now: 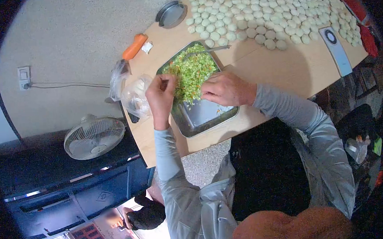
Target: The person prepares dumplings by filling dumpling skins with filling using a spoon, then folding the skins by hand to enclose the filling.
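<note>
A rectangular metal tray (207, 129) holds finely chopped green filling (192, 72) with small orange bits, heaped toward its far end. The near end of the tray shows bare metal with a few scraps. A spoon (220, 48) rests in the filling, its handle over the right rim. Above the tray's left edge is my left hand (162, 95), fingers curled together. My right hand (226, 88) is over the tray's right side, thumb and fingers pinched. Whatever either hand may hold is hidden or too small to name.
Many round pale dough pieces (255, 12) cover the far table. A phone (336, 51) lies right; a round metal dish (171, 14) and an orange carrot-like object (134, 46) lie far left. Plastic bags (136, 96) sit beside the tray. A fan (95, 137) and another person (144, 215) are left.
</note>
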Action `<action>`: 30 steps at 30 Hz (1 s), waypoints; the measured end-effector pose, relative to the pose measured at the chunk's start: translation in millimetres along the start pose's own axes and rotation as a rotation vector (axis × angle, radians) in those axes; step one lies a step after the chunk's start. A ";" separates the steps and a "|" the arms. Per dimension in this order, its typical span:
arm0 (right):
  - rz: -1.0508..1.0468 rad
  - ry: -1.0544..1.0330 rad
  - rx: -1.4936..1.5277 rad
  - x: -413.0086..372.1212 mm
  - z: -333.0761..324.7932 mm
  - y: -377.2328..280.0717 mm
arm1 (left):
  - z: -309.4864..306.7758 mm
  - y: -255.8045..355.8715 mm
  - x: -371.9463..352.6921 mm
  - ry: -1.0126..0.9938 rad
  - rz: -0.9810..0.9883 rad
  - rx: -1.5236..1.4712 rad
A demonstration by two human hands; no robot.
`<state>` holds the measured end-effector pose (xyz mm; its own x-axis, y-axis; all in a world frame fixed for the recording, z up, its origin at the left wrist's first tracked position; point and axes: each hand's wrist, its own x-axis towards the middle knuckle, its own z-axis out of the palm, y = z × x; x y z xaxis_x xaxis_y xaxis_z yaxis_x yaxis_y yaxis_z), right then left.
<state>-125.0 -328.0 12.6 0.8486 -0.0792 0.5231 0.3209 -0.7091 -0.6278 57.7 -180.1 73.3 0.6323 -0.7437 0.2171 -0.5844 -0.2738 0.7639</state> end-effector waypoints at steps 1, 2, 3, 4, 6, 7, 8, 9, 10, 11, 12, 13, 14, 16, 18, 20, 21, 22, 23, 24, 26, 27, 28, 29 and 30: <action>0.007 0.001 -0.003 0.2 -0.4 -1.0 | 2.7 0.5 -9.6 -0.031 -0.126 -0.215; 0.014 0.044 0.022 0.8 -0.9 -2.9 | 6.5 2.4 -18.1 -0.044 -0.179 -0.318; 0.020 0.086 0.046 1.4 -2.0 -5.1 | 11.0 5.6 -26.0 -0.057 -0.233 -0.423; 0.028 0.126 0.069 1.7 -2.6 -7.1 | 15.0 7.6 -33.0 -0.069 -0.285 -0.530; 0.065 0.187 0.090 4.0 -2.3 -9.2 | 22.4 12.6 -44.0 -0.065 -0.312 -0.550; 0.083 0.217 0.098 4.8 -1.8 -9.5 | 27.1 21.3 -47.9 -0.060 -0.335 -0.570; 0.074 0.215 0.096 4.7 -1.2 -9.1 | 30.7 25.4 -51.8 -0.055 -0.357 -0.591; 0.063 0.214 0.094 4.8 -0.9 -8.3 | 34.0 23.5 -52.8 -0.081 -0.332 -0.620; 0.052 0.215 0.092 5.3 -0.9 -7.7 | 36.6 24.2 -54.3 -0.077 -0.338 -0.640; 0.074 0.180 0.094 5.7 -2.9 -8.1 | 38.4 26.9 -55.4 -0.074 -0.344 -0.659; 0.095 0.148 0.097 6.1 -6.5 -9.1 | 39.4 29.2 -56.4 -0.072 -0.349 -0.676; 0.117 0.118 0.100 6.4 -8.4 -9.9 | 39.9 29.2 -57.6 -0.073 -0.347 -0.673; 0.143 0.110 0.109 6.6 -8.6 -10.6 | 40.3 29.3 -57.9 -0.075 -0.344 -0.669; 0.198 0.096 0.128 6.9 -9.1 -11.7 | 39.8 29.8 -58.1 -0.084 -0.339 -0.634; 0.135 0.135 0.122 7.2 -7.9 -10.5 | 38.8 30.4 -59.2 -0.097 -0.337 -0.570; 0.099 0.156 0.105 7.3 -5.0 -8.0 | 40.5 26.5 -58.4 -0.086 -0.334 -0.650; 0.094 0.156 0.090 7.1 -3.3 -6.4 | 41.1 25.1 -58.1 -0.081 -0.333 -0.690; 0.090 0.157 0.074 7.0 -2.6 -5.2 | 40.9 25.7 -57.9 -0.075 -0.322 -0.687; 0.082 0.154 0.063 6.6 -3.0 -4.6 | 40.6 27.0 -57.6 -0.071 -0.312 -0.684; 0.074 0.150 0.052 6.0 -3.5 -3.9 | 40.5 27.7 -57.3 -0.067 -0.302 -0.681; 0.068 0.150 0.035 6.0 -4.1 -4.4 | 41.1 25.9 -56.3 -0.046 -0.310 -0.671; 0.069 0.152 0.029 6.4 -4.8 -6.3 | 41.3 25.1 -55.9 -0.036 -0.314 -0.666; 0.071 0.154 0.023 6.8 -5.8 -8.1 | 41.4 24.7 -55.6 -0.034 -0.317 -0.665; 0.078 0.148 0.032 6.9 -7.0 -9.8 | 41.6 24.4 -55.5 -0.032 -0.321 -0.665; 0.086 0.142 0.041 6.9 -8.2 -11.6 | 41.9 24.1 -55.6 -0.029 -0.326 -0.664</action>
<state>-126.4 -326.1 28.3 0.8063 -0.2389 0.5410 0.2692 -0.6662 -0.6955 -12.7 -170.9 54.2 0.7018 -0.7064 -0.0925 0.0670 -0.0638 0.9957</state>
